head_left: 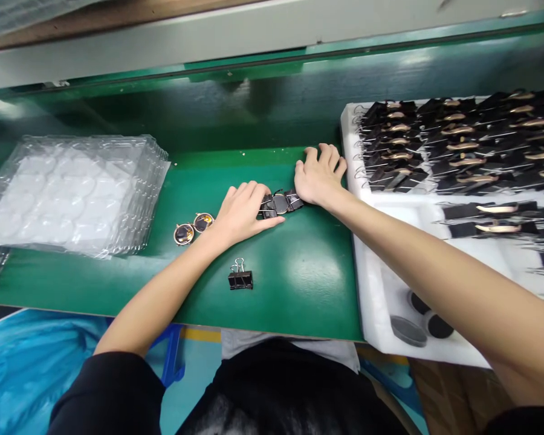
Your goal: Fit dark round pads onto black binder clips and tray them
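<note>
On the green table point(299, 260) lies a round piece point(280, 203) with a black binder clip at each side. My left hand point(242, 212) rests over the left clip point(268, 207), thumb apart from the fingers; whether it grips the clip is hidden. Beside the right clip point(294, 200) is my right hand point(320, 175), its fingers spread and nothing seen in them. Two round watch faces point(184, 234) point(204, 222) with gold rims sit left of my left hand. A loose black binder clip point(240, 279) stands nearer the table's front edge.
Stacked clear plastic trays point(77, 193) lie at the left. On the right, a white foam tray point(367, 290) holds rows of clipped pieces point(462, 146) and several dark discs point(408, 330); my right forearm crosses above it. A raised green panel point(272, 109) runs along the back.
</note>
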A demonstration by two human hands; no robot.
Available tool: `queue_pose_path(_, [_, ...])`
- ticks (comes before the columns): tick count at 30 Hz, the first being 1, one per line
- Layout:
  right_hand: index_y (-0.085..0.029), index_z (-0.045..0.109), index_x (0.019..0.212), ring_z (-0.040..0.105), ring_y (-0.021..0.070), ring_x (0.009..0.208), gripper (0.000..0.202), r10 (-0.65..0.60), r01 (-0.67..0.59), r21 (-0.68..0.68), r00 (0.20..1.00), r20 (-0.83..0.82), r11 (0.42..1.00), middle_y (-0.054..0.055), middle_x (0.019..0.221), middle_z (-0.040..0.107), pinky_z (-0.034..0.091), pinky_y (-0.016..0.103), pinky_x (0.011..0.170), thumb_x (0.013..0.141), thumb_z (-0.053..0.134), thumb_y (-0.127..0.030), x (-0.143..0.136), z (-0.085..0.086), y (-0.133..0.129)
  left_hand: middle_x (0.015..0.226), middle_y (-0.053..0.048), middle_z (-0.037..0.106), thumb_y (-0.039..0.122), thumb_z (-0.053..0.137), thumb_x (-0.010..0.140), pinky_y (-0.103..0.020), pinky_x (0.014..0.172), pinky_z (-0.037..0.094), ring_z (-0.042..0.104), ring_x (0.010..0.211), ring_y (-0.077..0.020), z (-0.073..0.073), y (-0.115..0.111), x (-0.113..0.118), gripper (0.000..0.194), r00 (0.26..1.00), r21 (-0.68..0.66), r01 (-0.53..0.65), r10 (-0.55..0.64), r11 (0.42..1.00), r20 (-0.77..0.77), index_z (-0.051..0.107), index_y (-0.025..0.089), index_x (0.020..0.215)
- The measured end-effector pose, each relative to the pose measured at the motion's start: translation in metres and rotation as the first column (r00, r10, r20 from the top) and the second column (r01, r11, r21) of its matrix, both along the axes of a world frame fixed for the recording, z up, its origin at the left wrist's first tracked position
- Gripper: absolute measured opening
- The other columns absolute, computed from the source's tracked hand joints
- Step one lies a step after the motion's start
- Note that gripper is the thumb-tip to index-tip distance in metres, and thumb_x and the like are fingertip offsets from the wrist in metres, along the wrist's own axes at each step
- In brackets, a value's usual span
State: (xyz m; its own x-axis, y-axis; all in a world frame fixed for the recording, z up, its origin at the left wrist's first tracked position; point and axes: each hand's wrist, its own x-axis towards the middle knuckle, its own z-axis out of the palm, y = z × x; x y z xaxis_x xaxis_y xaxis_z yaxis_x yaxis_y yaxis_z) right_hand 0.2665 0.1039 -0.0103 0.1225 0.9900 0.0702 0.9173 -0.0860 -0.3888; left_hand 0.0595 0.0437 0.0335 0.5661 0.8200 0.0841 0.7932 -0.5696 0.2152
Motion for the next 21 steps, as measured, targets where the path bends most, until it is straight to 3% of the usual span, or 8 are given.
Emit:
queue_pose_path(8, [-0.012,0.045,0.14,0.017,0.0411,0.151,0.048,0.002,-0.002,0.011,1.0,0.005,1.0,0.024,0.157,0.028,0.015,0.073,0.115,0.103,0.028,-0.039,0.003,-0.006,0.004,0.119,-0.014,0.065,0.063,0.065,0.091,-0.042,0.092,0.042,0.06,0.11,-0.0329,-0.004,-0.001,0.005,0.058,0.999,-0.021,-0.012,0.013,1.0,0.048,0.058,0.015,0.122])
queue_pose_path(17, [-0.016,0.049,0.136,0.021,0.0373,0.151,0.044,-0.033,0.031,-0.017,0.995,-0.092,0.999,0.021,0.156,0.035,0.014,0.069,0.119,0.1,0.035,-0.037,-0.005,0.008,0.0,0.117,-0.013,0.066,0.061,0.065,0.091,-0.041,0.09,0.042,0.061,0.108,-0.0323,-0.006,0.0,0.004,0.055,0.997,0.0,0.001,-0.001,1.0,0.077,0.059,0.015,0.12])
queue_pose_path(21, [-0.018,0.056,0.133,0.025,0.0351,0.152,0.049,-0.148,0.126,-0.099,0.953,-0.266,0.987,0.019,0.155,0.04,0.014,0.062,0.123,0.102,0.032,-0.048,-0.006,0.031,0.001,0.118,-0.012,0.068,0.059,0.066,0.091,-0.04,0.092,0.043,0.063,0.108,-0.0297,0.0,-0.001,0.003,0.051,0.981,-0.035,-0.006,0.013,0.999,0.195,0.062,0.015,0.118])
